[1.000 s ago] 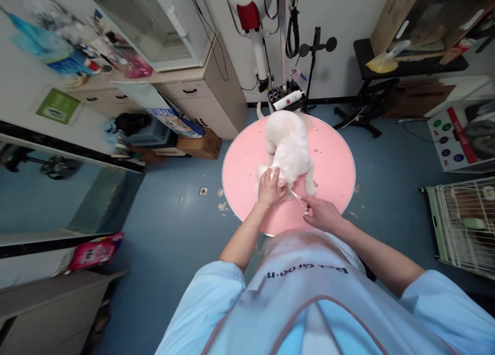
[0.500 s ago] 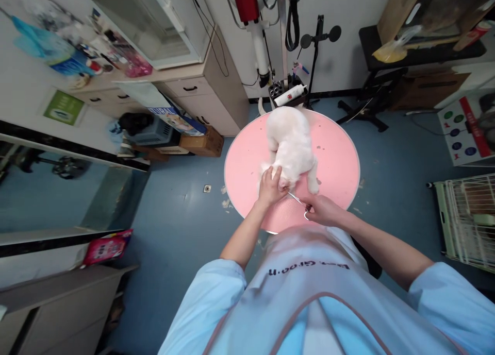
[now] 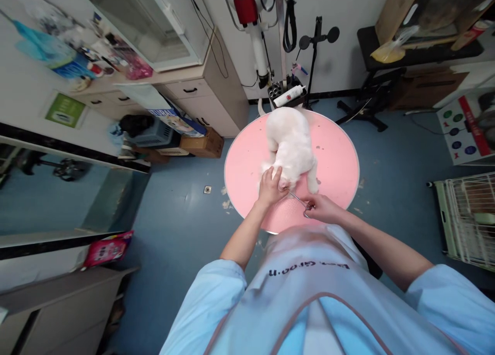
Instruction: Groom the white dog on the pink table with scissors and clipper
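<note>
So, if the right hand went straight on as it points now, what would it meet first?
Probably the dog's head, where the left hand rests, with the scissors leading; depth is unclear.

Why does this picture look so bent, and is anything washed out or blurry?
In the head view, the cabinet leans, probably from a wide lens; the white dog looks pale, its fur detail faint; the blue packaging at upper left looks smeared; the scissors are too fine to judge.

Head view, single: worn on head; faces forward and down, past near apron (image 3: 309, 285) to round pink counter (image 3: 245, 162) farther off; wide coverage, floor (image 3: 178, 216) to wall (image 3: 340, 7).
</note>
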Available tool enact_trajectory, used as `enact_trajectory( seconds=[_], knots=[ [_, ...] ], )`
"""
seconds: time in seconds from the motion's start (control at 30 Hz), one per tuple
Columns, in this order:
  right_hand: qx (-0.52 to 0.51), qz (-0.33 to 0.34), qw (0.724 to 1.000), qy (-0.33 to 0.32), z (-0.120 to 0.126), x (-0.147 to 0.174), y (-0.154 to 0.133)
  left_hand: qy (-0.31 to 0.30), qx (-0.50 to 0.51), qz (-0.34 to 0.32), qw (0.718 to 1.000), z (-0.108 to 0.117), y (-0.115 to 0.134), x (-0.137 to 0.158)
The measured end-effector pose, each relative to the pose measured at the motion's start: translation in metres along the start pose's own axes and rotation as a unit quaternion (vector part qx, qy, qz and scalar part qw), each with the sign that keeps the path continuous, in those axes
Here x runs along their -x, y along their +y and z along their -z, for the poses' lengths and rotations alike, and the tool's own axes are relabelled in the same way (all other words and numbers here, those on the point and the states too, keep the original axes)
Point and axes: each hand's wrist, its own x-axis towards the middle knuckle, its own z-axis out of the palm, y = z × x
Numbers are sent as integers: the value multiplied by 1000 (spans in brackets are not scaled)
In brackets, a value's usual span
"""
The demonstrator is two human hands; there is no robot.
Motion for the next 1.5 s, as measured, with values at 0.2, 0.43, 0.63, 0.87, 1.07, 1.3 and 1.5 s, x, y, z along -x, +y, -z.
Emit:
enact_trajectory(
  seconds=[0.2, 0.43, 0.63, 0.87, 1.07, 1.3, 1.5],
  knots=[
    [-89, -26, 995, 35, -12, -6, 7, 3, -2, 4, 1000, 0, 2, 1],
    [-257, -83, 963, 9, -25, 4, -6, 9, -9, 10, 1000, 0, 4, 0],
    [-274, -130, 950, 71, -36, -3, -4, 17, -15, 17, 1000, -1, 9, 0],
    [-328, -114, 937, 45, -43, 6, -7, 21, -25, 17, 999, -2, 9, 0],
    [-281, -170, 943, 58, -30, -5, -11, 24, -31, 14, 999, -5, 11, 3],
    [-344, -147, 927, -3, -34, 0, -13, 22, -23, 13, 999, -8, 8, 5],
    [-289, -154, 945, 19, -37, 2, -10, 10, -10, 13, 1000, -6, 5, 4]
  ],
)
